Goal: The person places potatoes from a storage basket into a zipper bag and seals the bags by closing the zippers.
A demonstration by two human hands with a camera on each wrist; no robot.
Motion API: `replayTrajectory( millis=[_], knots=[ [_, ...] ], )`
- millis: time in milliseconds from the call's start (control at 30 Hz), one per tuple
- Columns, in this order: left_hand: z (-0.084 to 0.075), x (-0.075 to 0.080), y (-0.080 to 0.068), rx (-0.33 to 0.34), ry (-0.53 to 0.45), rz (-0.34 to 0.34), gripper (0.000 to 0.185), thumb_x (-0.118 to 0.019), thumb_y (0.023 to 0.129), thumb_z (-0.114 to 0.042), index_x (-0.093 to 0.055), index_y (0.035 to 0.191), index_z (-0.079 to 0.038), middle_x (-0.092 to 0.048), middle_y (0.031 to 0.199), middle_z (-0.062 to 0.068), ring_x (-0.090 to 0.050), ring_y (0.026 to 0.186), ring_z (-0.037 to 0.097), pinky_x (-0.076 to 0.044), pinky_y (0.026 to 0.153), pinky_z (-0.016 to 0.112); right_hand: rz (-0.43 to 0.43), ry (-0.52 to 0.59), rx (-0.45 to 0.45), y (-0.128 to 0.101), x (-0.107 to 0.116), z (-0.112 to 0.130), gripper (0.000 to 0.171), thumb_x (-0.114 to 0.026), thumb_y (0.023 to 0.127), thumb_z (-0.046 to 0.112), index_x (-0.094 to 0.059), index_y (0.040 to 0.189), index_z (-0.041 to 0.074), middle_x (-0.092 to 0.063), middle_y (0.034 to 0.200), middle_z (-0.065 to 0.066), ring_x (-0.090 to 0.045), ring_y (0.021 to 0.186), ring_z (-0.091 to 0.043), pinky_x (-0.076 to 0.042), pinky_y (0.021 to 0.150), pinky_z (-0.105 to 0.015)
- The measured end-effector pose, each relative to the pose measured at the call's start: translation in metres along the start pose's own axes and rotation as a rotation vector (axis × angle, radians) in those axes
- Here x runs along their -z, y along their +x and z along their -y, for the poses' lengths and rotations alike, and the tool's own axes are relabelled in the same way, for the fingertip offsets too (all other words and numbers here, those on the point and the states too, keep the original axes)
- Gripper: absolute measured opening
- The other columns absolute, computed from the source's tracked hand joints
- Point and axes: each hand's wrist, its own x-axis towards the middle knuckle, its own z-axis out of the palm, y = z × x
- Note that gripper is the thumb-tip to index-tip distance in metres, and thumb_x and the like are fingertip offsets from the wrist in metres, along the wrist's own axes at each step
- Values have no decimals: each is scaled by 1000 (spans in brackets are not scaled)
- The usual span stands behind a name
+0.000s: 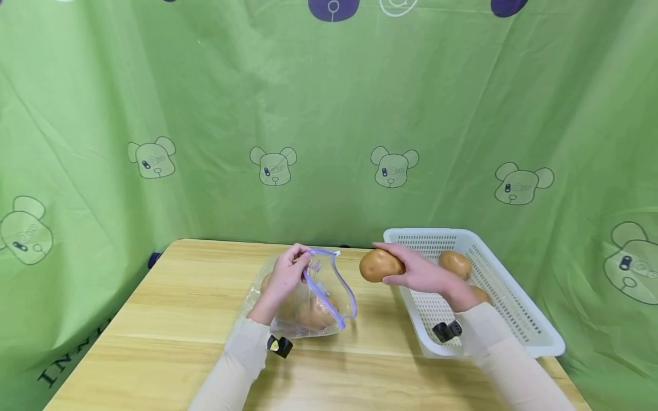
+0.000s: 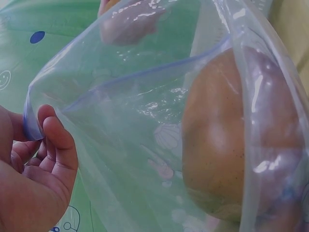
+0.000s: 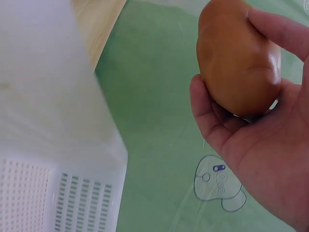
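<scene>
My left hand [image 1: 289, 273] pinches the purple-edged rim of a clear zip bag [image 1: 308, 291], whose mouth gapes toward the right. Inside the bag lie brown potatoes; one potato [image 2: 215, 135] shows large through the plastic in the left wrist view. My right hand [image 1: 418, 269] grips another potato [image 1: 379, 266] in the air, between the bag and the white basket [image 1: 519, 302]. Fingers and thumb wrap that potato in the right wrist view, with its far end free. The bag's left part is partly hidden behind my left hand and sleeve.
In the basket at the right lie a potato [image 1: 455, 264] and another potato [image 1: 480, 294] partly behind my right wrist. All this stands on a wooden table [image 1: 190, 297]. A green curtain [image 1: 329, 194] with bear prints hangs behind the table.
</scene>
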Motion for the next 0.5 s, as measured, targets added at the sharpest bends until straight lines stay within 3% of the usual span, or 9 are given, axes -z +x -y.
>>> replayTrajectory(
  millis=[500],
  knots=[
    [1, -2, 1, -34, 14, -13, 15, -48, 97, -3, -56, 102, 8, -48, 72, 3, -45, 53, 11, -43, 46, 19, -2, 49, 14, 13, -21, 19, 70, -69, 78, 12, -40, 141, 6, -51, 129, -15, -53, 109, -29, -42, 93, -49]
  ],
)
